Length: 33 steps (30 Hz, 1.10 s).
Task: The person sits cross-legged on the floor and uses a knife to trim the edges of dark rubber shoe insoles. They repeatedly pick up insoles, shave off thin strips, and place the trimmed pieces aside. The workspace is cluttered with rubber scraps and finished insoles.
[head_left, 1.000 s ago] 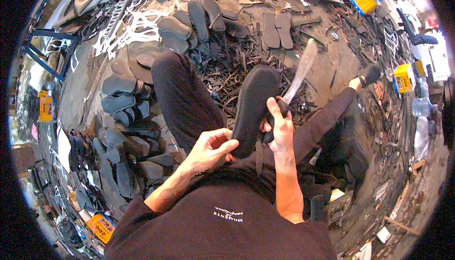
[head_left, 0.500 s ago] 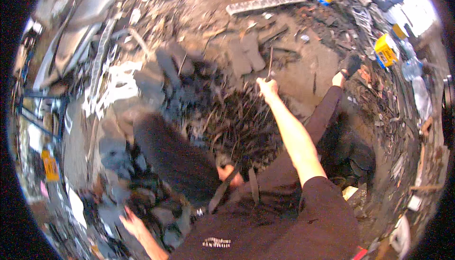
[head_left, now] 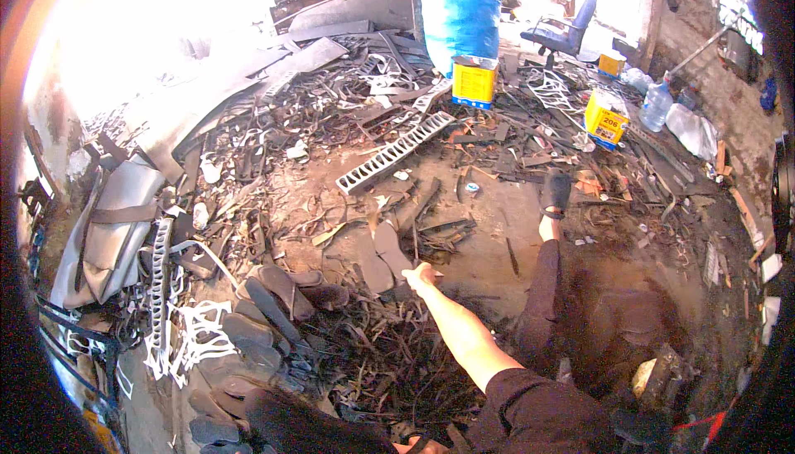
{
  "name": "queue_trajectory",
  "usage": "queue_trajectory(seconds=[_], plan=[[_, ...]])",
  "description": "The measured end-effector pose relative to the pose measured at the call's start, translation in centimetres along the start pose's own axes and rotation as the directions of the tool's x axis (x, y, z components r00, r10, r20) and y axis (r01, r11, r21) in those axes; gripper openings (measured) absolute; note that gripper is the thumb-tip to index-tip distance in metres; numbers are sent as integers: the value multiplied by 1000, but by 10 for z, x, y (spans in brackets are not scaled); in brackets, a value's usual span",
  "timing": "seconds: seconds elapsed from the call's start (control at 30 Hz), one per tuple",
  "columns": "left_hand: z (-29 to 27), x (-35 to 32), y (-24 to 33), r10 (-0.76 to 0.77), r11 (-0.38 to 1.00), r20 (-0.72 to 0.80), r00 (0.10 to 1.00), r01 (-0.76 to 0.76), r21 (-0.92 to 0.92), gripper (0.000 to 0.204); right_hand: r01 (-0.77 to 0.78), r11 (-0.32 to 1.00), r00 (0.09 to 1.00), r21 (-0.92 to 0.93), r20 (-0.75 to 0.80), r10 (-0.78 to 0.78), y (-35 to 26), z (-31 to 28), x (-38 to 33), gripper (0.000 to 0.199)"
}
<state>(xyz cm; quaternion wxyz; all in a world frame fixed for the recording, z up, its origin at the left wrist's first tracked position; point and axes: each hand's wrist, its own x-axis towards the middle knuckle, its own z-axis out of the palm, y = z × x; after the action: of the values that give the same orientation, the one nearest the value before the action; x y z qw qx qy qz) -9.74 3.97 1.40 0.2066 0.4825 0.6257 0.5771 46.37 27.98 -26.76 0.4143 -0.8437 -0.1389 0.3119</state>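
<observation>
The right hand (head_left: 421, 275) is touching a dark shoe sole (head_left: 389, 248) lying lengthwise away from the person; grip unclear. The left hand (head_left: 411, 447) is barely showing.

head view only: wide fisheye worn on the person's head, faced down and forward over the littered dirt floor (head_left: 489, 263); outstretched right hand (head_left: 421, 275) lay near centre; tall blue plastic sack (head_left: 457, 11) stood far off at top.
</observation>
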Motion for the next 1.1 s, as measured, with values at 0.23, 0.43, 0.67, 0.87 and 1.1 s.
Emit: queue_trajectory(seconds=[0.23, 0.43, 0.67, 0.87, 1.1], plan=[[129, -2, 10, 311, 862, 651, 693, -494, 114, 68, 639, 764, 746, -94, -167, -645, -22, -63, -145, 26], [201, -20, 72, 427, 664, 826, 368, -748, -10, 107, 827, 547, 485, 128, 327, -811, -71, -244, -328, 27], [186, -66, 58, 308, 942, 838, 450, -270, -201, 37, 771, 544, 484, -331, -250, -838, -56, -278, -363, 38], [141, -19, 18, -205, 892, 487, 849, 367, -264, 87, 542, 840, 808, 15, 267, -526, -34, -223, -437, 46], [119, -35, 31, -466, 695, 395, 792, 604, -390, 59, 754, 625, 553, 201, 318, -770, -19, -165, -522, 31]])
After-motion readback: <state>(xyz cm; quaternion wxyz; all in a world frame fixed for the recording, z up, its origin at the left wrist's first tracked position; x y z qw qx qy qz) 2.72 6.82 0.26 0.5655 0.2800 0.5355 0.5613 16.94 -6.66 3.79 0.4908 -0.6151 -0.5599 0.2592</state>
